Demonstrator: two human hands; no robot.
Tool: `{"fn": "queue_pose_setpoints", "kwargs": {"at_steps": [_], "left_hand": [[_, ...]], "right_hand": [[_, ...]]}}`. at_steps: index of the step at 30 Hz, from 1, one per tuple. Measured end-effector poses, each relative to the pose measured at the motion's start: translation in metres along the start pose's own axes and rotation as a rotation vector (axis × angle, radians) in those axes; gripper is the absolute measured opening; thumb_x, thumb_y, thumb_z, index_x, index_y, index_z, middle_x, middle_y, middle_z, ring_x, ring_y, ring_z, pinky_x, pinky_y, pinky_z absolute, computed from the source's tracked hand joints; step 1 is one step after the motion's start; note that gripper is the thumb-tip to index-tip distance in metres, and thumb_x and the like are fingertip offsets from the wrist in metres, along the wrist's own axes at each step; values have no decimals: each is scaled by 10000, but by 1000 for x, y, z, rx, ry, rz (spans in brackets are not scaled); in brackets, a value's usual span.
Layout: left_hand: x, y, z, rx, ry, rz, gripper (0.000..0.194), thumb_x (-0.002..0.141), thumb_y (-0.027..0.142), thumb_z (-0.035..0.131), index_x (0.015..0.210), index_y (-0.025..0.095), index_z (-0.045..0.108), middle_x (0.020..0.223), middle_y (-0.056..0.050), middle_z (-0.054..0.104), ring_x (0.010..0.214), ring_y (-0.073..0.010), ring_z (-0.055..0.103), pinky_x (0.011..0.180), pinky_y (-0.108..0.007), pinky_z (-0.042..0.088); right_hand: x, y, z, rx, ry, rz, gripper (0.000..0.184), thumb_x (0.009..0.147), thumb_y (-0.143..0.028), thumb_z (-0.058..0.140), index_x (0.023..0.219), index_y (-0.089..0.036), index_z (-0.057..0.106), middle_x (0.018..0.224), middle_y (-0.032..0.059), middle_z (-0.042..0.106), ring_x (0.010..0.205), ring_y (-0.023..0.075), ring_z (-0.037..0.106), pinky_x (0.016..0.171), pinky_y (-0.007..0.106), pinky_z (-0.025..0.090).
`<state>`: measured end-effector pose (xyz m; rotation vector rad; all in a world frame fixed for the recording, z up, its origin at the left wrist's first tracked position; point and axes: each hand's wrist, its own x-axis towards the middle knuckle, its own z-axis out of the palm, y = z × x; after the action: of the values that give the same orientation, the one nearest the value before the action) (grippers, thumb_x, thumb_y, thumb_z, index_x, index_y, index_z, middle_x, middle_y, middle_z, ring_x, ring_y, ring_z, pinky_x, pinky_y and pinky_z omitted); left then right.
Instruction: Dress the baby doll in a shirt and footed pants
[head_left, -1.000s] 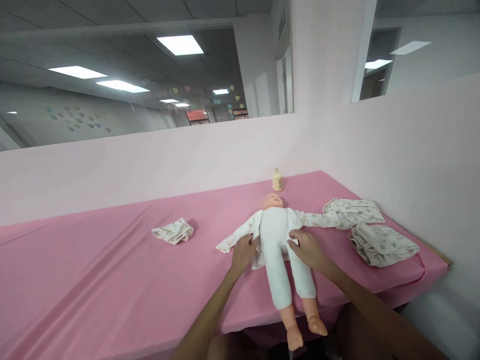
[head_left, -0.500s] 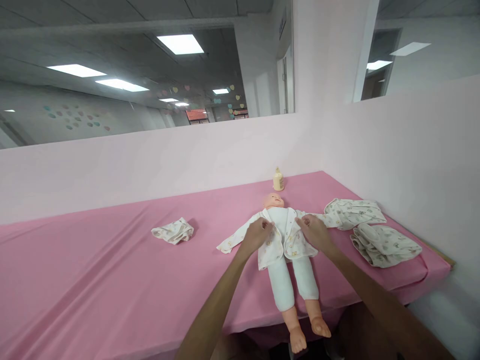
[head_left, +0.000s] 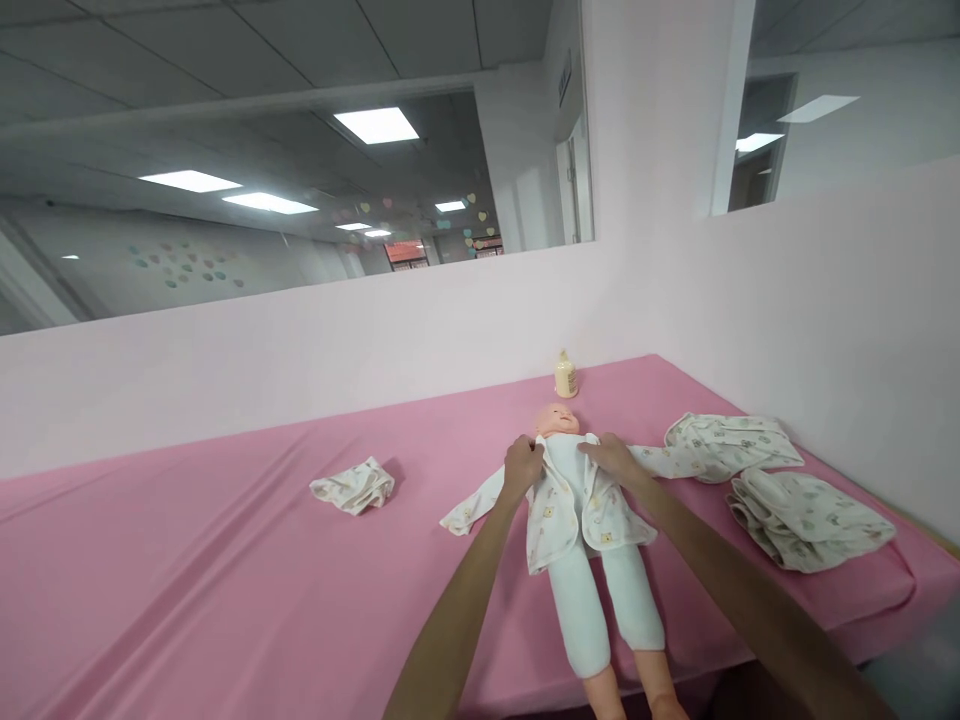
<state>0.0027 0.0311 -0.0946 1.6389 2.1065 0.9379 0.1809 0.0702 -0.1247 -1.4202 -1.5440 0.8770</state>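
A baby doll in a white undergarment lies on its back, head toward the wall. It wears a white printed jacket that hangs open down the front, its sleeves spread out to both sides. My left hand is closed on the jacket's front edge near the collar, on the left of the doll's chest. On the opposite side, my right hand pinches the other front edge near the collar. The doll's feet are cut off by the bottom of the view.
A pink-covered table carries everything. A small folded printed cloth lies at left. To the right are two folded printed cloths, one farther back and one nearer. A cream pump bottle stands by the wall.
Both hands have moved up the jacket's front edges toward the doll's collar. The view has tilted slightly, so the doll's feet have slipped out of the frame.
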Motion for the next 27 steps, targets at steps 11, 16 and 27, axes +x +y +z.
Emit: {"fn": "queue_pose_setpoints", "kwargs": {"at_steps": [11,16,27], "left_hand": [[9,18,21,112,40,49,189,912,233,369,926,192,554,1017,-90,676,957,-228,610,692,-283,367],[10,20,25,122,58,71,243,931,279,360,1010,190,572,1032,-102,681,981,-241,615,728,-300,386],[13,22,22,148,-7,40,256,886,230,402,1042,196,602,1110,-98,665,1042,-250,603,800,-322,420]], "right_hand": [[21,-27,29,-112,99,-162,73,713,-141,461,665,-196,459,668,-20,521,636,130,444,575,234,291],[15,-30,38,-143,35,-272,130,698,-94,446,675,-191,530,711,-5,587,720,151,509,659,235,333],[13,-27,30,-215,17,-226,228,823,-192,426,763,-184,645,824,40,690,779,185,594,657,246,356]]}}
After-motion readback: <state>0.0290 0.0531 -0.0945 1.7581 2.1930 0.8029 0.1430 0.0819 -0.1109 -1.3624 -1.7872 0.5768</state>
